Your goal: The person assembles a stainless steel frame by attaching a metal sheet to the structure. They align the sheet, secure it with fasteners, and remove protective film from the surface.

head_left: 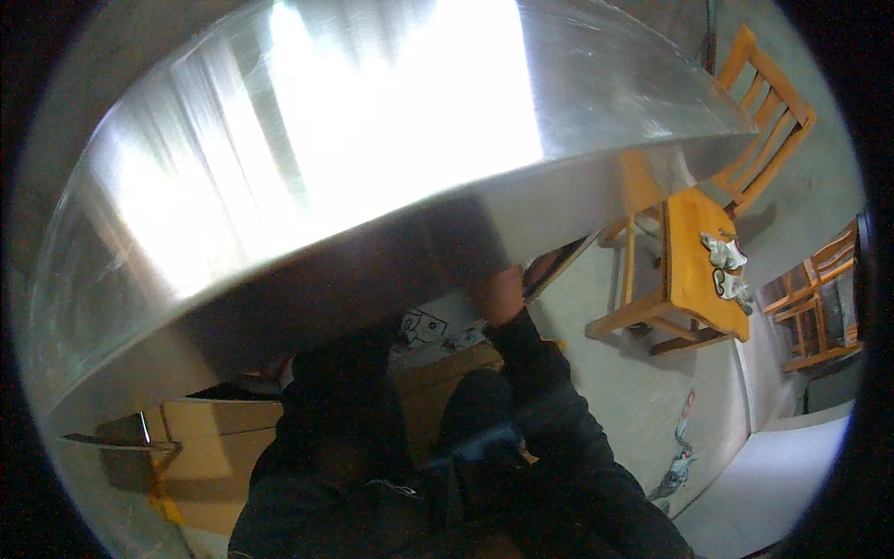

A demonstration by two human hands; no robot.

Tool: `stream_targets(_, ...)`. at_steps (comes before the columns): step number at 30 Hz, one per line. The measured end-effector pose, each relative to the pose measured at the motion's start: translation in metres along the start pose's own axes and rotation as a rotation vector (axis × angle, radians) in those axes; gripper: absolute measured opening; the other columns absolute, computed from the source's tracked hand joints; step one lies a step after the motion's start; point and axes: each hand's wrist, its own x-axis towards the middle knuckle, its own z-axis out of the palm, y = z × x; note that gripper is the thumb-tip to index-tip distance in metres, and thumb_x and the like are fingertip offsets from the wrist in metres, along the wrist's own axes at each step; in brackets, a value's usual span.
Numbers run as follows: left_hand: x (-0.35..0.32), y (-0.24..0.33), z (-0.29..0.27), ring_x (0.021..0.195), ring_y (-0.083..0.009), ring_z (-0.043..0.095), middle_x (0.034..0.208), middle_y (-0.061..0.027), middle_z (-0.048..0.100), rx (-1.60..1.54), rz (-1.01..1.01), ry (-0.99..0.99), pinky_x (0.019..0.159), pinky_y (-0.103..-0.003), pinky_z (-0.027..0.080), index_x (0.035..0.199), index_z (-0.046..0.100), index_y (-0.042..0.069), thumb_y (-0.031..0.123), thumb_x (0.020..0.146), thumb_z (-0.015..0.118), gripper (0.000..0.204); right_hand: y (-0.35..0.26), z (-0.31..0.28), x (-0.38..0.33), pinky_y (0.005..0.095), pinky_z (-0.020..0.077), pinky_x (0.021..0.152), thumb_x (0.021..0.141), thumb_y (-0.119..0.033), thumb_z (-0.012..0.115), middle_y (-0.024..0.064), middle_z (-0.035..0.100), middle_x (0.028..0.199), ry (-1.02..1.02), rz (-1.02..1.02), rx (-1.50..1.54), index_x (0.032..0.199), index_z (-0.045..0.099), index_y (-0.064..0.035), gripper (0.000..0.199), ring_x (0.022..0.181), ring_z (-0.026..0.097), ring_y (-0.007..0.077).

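I judge this step to be a reach beneath the metal worktop [615,70], with the right hand [501,294] partly hidden by its near edge and the left hand out of my view beyond its dark sleeve [340,396], so I cannot tell whether either grips anything. The white printed packaging [425,328] sits below that edge between the forearms, near brown cardboard [216,424]. The next move, I think, calls for working by feel, keeping both wrists clear of the metal.
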Motion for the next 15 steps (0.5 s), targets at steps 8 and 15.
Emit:
stream_targets(8,-0.025,0.022,0.003,0.092,-0.0213,0.055,0.106,-0.0082,0.058,0.002,0.013,0.029,0.080,-0.034,0.046,0.108,0.058,0.006,0.033,0.079,0.062,0.040,0.006,0.018,-0.014,0.0410,0.0450,0.060,0.076,-0.011,0.053,0.0087,0.060,0.086,0.073,-0.102,-0.326,0.099,0.058,-0.0097,0.024,0.082,0.054,0.0305)
stream_targets(15,-0.023,0.013,-0.001,0.091,-0.0206,0.055,0.104,-0.0071,0.059,-0.032,0.000,0.002,0.079,-0.033,0.046,0.107,0.059,0.006,0.030,0.077,0.065,0.039,-0.007,0.019,-0.014,0.0414,0.0472,0.063,0.073,-0.011,0.054,0.0080,0.062,0.090,0.075,-0.008,-0.291,0.091,0.058,-0.0086,0.018,0.082,0.054,0.0311)
